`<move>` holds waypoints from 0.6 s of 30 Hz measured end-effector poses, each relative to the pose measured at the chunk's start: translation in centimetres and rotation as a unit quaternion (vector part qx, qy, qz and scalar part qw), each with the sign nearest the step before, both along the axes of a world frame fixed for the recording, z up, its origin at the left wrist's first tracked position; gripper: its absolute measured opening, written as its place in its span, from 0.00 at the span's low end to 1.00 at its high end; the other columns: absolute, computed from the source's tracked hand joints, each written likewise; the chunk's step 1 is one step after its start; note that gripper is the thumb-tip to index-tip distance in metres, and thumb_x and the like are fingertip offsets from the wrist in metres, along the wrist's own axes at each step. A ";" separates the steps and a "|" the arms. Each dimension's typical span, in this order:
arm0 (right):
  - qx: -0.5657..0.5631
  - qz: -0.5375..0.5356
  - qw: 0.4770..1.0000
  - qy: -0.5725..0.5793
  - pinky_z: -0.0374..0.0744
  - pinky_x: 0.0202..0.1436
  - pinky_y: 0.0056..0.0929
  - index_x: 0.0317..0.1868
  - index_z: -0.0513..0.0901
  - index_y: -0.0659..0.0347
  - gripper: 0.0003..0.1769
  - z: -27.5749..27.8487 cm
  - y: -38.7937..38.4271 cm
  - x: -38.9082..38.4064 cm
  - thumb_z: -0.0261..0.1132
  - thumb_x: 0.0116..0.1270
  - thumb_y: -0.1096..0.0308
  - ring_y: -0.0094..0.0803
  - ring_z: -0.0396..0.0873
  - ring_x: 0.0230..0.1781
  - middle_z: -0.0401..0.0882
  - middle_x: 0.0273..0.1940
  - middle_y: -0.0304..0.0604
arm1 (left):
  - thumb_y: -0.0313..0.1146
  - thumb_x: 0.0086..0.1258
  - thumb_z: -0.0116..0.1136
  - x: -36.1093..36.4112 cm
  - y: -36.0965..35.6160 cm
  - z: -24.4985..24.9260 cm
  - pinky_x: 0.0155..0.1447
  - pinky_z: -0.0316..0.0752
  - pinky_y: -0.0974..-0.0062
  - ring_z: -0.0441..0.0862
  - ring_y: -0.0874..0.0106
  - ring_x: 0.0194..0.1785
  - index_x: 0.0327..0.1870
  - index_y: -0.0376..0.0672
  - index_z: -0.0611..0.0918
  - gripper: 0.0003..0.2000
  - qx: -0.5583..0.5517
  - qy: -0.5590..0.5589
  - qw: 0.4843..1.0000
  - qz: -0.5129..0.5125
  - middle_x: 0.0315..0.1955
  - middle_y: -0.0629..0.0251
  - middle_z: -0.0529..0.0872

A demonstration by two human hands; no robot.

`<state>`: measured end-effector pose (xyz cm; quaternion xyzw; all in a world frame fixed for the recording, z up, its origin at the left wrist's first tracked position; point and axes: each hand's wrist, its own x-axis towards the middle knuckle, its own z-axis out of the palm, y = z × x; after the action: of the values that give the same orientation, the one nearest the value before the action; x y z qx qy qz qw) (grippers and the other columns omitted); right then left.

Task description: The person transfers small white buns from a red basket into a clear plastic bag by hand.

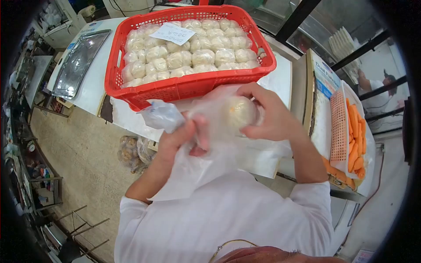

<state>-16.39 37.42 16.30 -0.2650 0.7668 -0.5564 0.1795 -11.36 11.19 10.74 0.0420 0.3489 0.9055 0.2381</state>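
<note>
My right hand (269,111) curls round a pale, cream-coloured ball (240,111) that sits inside or behind thin clear plastic. The ball's exact kind cannot be made out. To its left, my left hand (182,136) is closed on a clear plastic bag (180,175), partly smeared by motion, and the bag hangs down in front of my shirt. A bunched bag end (161,115) sticks out above the left fingers. Just beyond both hands, a red plastic crate (193,83) holds many similar pale balls (202,57) wrapped in clear plastic.
A handwritten paper (173,33) lies on the crate's contents. A metal tray (83,61) rests on the white table at left. On the right, an orange basket (340,127) holds carrots (356,136). Filled plastic bags (129,151) sit on the floor. Another person (375,90) appears beyond the glass.
</note>
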 end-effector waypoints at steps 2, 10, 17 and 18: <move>0.340 -0.177 0.857 0.345 0.78 0.59 0.39 0.54 0.77 0.64 0.28 -4.7 1.4 0.0 0.73 0.50 0.72 0.44 0.77 0.58 0.77 0.54 0.52 | 0.47 0.75 0.60 1.0 0.9 1.8 0.28 0.66 0.79 0.76 0.76 0.26 0.46 0.39 0.81 0.17 -0.090 0.029 0.996 -0.006 0.27 0.63 0.82; 0.552 -0.250 0.722 0.334 0.62 0.72 0.59 0.57 0.78 0.62 0.23 -10.1 8.9 1.4 0.68 0.64 0.63 0.54 0.64 0.70 0.73 0.63 0.52 | 0.39 0.71 0.63 0.3 1.8 -0.1 0.29 0.66 0.81 0.76 0.79 0.24 0.56 0.37 0.81 0.18 -0.074 0.007 0.979 -0.190 0.23 0.70 0.80; 0.611 -0.199 0.724 0.252 0.69 0.69 0.52 0.61 0.80 0.61 0.25 -5.7 9.3 0.1 0.70 0.64 0.63 0.51 0.69 0.69 0.76 0.63 0.51 | 0.32 0.65 0.68 -0.2 -0.3 -2.0 0.30 0.67 0.79 0.74 0.79 0.23 0.49 0.37 0.81 0.15 -0.143 0.016 0.975 -0.168 0.27 0.69 0.80; 0.552 -0.194 0.792 0.174 0.73 0.65 0.50 0.58 0.82 0.63 0.22 -3.5 9.1 -0.6 0.69 0.65 0.64 0.52 0.75 0.63 0.81 0.57 0.51 | 0.31 0.65 0.68 -0.2 -0.7 -2.0 0.30 0.68 0.78 0.74 0.79 0.23 0.48 0.37 0.81 0.14 -0.134 -0.028 0.983 -0.119 0.28 0.68 0.80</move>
<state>-16.94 46.50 12.84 -0.0591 0.9971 -0.0062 0.0470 -11.58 10.51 8.71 0.0259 0.4528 0.8166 0.3570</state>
